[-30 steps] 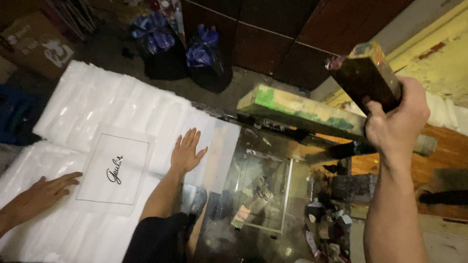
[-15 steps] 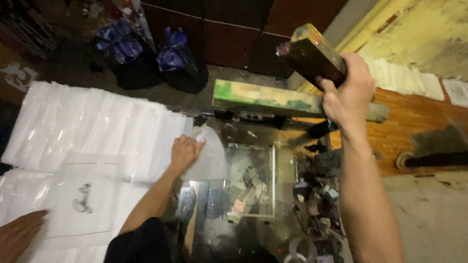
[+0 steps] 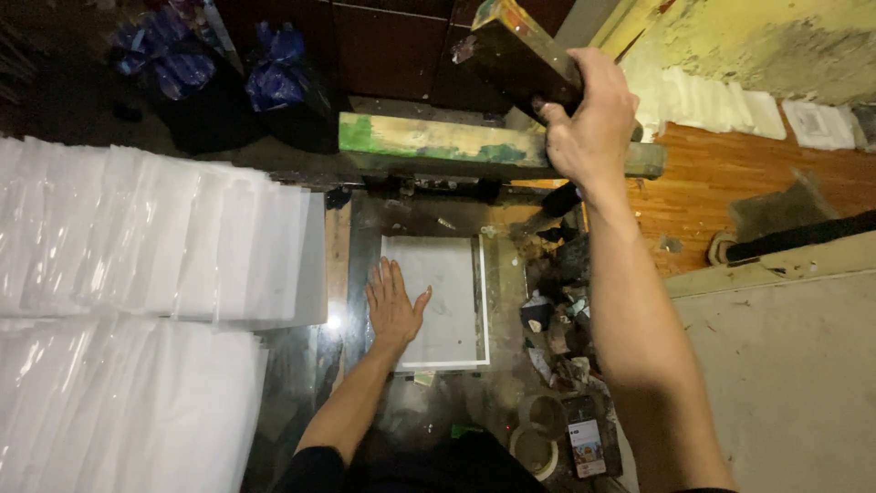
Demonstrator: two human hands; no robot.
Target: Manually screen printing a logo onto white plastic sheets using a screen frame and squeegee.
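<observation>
Left hand (image 3: 394,306) has shifted onto the white sheet (image 3: 449,301), flat open; right hand (image 3: 591,119) grips what looks like a raised frame (image 3: 520,50).

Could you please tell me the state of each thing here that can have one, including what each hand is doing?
Right hand: raised, closed around the wooden frame.
Wooden frame: lifted and tilted, paint-stained.
Left hand: flat, fingers spread, pressing on the sheet.
Sheet: lying flat under the lifted frame.
White bags: laid out in overlapping rows.
Tape roll: lying flat.
Phone: screen lit.
</observation>
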